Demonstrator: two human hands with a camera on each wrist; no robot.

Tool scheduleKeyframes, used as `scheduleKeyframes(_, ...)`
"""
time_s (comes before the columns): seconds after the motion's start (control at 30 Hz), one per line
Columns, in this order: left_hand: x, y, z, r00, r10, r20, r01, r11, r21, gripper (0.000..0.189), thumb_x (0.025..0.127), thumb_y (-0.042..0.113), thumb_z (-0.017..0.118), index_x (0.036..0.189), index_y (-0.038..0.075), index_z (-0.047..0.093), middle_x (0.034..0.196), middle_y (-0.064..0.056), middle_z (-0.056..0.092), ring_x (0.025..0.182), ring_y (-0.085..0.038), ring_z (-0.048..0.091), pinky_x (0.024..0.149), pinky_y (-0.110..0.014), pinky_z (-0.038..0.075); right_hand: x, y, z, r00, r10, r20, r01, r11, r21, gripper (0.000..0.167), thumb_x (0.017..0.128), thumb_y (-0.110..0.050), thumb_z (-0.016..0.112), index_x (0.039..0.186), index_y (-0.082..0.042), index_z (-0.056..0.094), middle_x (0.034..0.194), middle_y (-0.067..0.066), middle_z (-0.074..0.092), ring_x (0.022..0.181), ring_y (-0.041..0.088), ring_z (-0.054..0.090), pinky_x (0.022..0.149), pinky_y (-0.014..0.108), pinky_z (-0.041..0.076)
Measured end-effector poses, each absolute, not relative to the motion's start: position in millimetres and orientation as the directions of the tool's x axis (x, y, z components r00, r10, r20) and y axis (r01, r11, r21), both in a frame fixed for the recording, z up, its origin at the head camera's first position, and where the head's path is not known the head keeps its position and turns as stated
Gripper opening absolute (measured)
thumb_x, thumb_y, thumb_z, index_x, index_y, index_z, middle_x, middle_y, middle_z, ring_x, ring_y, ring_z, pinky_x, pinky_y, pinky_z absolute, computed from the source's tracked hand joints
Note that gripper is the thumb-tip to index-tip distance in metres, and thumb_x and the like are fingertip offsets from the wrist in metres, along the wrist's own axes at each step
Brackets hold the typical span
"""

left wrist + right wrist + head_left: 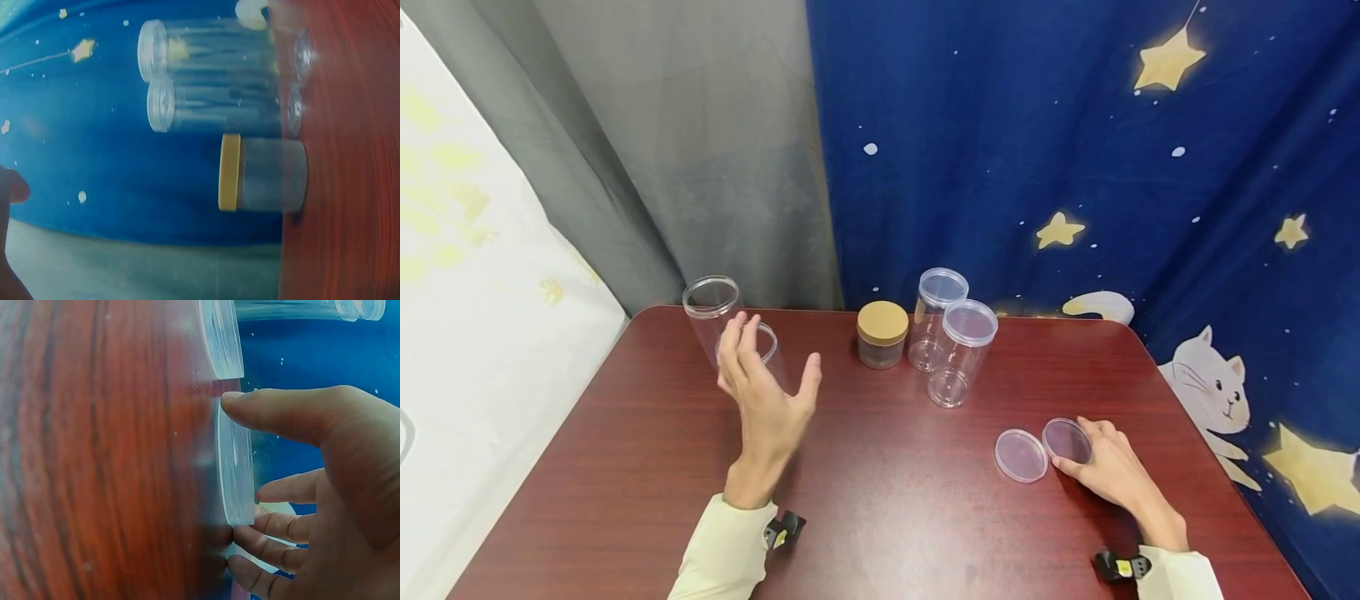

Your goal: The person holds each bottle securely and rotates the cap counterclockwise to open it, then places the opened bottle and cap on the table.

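My right hand (1112, 467) holds a clear round lid (1066, 441) by its edge, thumb on the near rim and fingers round the far side. The right wrist view shows this lid (236, 472) low over the table. Just left of it lies a second clear lid (1021, 456), flat on the wood. My left hand (765, 408) is raised with fingers spread and holds nothing. Behind its fingers stand two clear jars with uncovered mouths, a taller-looking one (703, 329) at the back and a partly hidden one (769, 343) in front.
Two tall clear jars with lids on, a front one (958, 362) and a back one (928, 321), stand at the table's back. Beside them is a short jar with a tan lid (882, 329). A blue curtain (970, 167) hangs behind the dark red table (880, 517).
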State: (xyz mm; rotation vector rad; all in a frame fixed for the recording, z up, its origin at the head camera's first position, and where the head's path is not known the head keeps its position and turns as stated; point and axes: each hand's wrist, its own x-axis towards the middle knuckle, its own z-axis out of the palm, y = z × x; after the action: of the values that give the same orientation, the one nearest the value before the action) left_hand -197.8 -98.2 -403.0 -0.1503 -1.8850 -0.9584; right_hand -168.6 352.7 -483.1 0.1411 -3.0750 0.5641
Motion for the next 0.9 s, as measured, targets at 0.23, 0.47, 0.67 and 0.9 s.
scheduleKeyframes(0.23,-196.3,-78.9,-396.1,-0.722,-0.205,0.660,0.467,0.559,0.685,0.066,0.085,0.018,0.072,0.140,-0.002,0.043,0.139,-0.018,0.048,0.131,-0.031,0.042,0.103,-0.052,0.029,-168.9,352.9,-481.7,-0.995,-0.092,0.031,-0.097,0.930,-0.355,0.077,0.077,-0.039,0.079,0.130,0.010,0.052,0.121,0.033,0.053,0.109,0.049,0.048,0.088,0.061,0.044)
scheduleKeyframes(0.47,-209.3,-65.9,-400.5,-0.917,-0.102,0.386,0.257,0.589,0.767,0.080,0.084,0.030,0.076,0.147,0.005,0.034,0.144,-0.016,0.042,0.134,-0.030,0.039,0.106,-0.059,0.029,-169.4,352.5,-481.1,-0.995,-0.094,0.017,-0.094,0.931,-0.354,0.079,0.077,-0.041,0.080,0.130,0.011,0.052,0.120,0.034,0.052,0.109,0.051,0.047,0.088,0.062,0.044)
scheduleKeyframes(0.67,-222.2,-59.5,-413.3,-0.964,-0.055,0.261,0.177,0.600,0.781,0.095,0.081,0.040,0.079,0.152,0.008,0.025,0.149,-0.016,0.034,0.139,-0.032,0.034,0.113,-0.064,0.022,-168.6,351.6,-482.5,-0.996,-0.088,0.013,-0.087,0.930,-0.357,0.080,0.078,-0.041,0.080,0.131,0.011,0.051,0.122,0.035,0.052,0.111,0.051,0.047,0.088,0.062,0.043)
scheduleKeyframes(0.9,-235.8,-53.7,-425.5,-0.973,-0.051,0.224,0.149,0.604,0.783,0.101,0.078,0.043,0.081,0.152,0.004,0.025,0.150,-0.020,0.035,0.141,-0.036,0.033,0.112,-0.068,0.021,-168.6,352.1,-483.7,-0.997,-0.080,0.012,-0.079,0.928,-0.365,0.078,0.078,-0.039,0.079,0.131,0.011,0.051,0.124,0.035,0.051,0.111,0.050,0.046,0.088,0.063,0.043)
